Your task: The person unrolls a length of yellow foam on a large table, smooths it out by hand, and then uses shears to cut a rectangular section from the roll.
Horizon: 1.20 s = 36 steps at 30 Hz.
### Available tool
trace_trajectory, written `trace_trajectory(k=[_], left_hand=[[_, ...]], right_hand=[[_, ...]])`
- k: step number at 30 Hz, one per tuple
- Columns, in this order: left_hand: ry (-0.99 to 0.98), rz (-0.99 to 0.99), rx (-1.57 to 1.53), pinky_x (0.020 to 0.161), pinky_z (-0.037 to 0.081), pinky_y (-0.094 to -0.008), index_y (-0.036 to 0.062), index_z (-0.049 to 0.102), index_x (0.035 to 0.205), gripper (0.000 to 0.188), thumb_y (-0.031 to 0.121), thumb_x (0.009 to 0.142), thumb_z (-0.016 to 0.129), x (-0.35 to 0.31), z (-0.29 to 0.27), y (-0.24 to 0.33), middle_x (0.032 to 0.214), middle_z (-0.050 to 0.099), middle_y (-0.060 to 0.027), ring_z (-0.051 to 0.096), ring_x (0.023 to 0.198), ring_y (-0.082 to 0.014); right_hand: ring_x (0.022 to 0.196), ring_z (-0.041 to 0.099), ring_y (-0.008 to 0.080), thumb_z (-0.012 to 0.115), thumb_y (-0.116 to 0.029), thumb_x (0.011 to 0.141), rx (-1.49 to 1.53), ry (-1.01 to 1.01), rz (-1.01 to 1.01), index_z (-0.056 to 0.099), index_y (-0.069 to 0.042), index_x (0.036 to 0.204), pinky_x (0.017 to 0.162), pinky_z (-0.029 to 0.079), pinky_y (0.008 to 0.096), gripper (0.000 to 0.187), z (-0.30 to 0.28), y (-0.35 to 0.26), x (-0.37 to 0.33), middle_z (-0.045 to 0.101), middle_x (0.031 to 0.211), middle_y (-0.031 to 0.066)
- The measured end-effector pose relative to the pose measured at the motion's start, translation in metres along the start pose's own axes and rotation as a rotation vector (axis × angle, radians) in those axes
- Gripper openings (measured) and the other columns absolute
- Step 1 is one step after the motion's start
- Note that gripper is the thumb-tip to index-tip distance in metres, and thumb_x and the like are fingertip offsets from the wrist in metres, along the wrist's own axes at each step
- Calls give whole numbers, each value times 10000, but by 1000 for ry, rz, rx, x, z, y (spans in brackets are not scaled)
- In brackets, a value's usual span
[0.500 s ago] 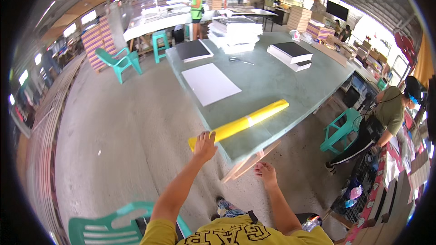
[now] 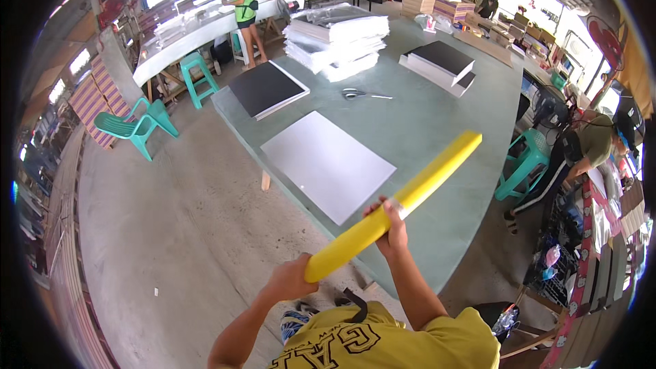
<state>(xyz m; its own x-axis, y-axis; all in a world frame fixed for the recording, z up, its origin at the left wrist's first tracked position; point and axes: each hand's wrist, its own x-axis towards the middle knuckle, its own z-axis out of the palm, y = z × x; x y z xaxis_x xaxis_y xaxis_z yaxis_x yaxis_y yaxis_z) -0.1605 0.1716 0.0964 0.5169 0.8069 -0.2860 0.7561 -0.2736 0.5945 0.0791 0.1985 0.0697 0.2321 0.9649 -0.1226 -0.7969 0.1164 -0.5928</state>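
Beyond my fingers (image 2: 383,213) the green table (image 2: 437,123) carries a white sheet (image 2: 328,164). Farther off I see scissors (image 2: 362,93), black boards (image 2: 266,87) and paper stacks (image 2: 338,37).

Right hand (image 2: 388,227) now grips lifted yellow roll (image 2: 396,205).

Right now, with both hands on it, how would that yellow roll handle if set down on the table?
The yellow roll spans both hands unsagging, so probably fairly stiff. Round and smooth, so it would likely roll on the flat green table. Probably light.
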Motion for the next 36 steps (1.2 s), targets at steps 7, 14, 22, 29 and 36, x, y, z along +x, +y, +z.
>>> trace_trajectory(k=[7, 14, 22, 29, 36], left_hand=[[44, -9, -205, 710, 467, -417, 25, 425, 1091, 553, 263, 670, 692, 17, -117, -128, 878, 600, -211, 581, 851, -377], [78, -24, -227, 678, 472, -406, 33, 413, 1122, 581, 274, 678, 700, 37, -271, -231, 881, 599, -204, 594, 827, -360], [-102, 33, -541, 782, 435, -354, 2, 444, 1108, 617, 204, 616, 756, 87, -384, -379, 949, 562, -136, 552, 880, -240], [-192, -99, -675, 785, 436, -329, -3, 450, 1161, 664, 162, 603, 770, 166, -489, -506, 951, 560, -60, 534, 868, -193], [-13, 76, 0, 716, 465, -369, 19, 481, 1013, 545, 241, 601, 760, 290, -557, -528, 908, 596, -179, 586, 863, -317]], right_hand=[[660, 494, 178, 647, -331, 735, -30, -87, -40, 409, -80, 998, 651, 447, 332, 435, 160, 113, 112, 477, 753, 49], [622, 513, 181, 639, -418, 736, -39, -113, -88, 463, -66, 918, 612, 451, 325, 433, 301, 214, 211, 502, 702, 61], [691, 584, 236, 654, -643, 580, 258, -571, 28, 493, -88, 923, 669, 461, 324, 672, 376, 325, 324, 567, 741, 68], [932, 545, 230, 599, -453, 764, -123, -320, -6, 376, -29, 1185, 824, 438, 370, 638, 462, 400, 433, 549, 968, 106], [866, 556, 232, 551, -318, 840, 58, 256, 34, 457, -36, 991, 792, 453, 388, 334, 448, 427, 515, 550, 901, 101]])
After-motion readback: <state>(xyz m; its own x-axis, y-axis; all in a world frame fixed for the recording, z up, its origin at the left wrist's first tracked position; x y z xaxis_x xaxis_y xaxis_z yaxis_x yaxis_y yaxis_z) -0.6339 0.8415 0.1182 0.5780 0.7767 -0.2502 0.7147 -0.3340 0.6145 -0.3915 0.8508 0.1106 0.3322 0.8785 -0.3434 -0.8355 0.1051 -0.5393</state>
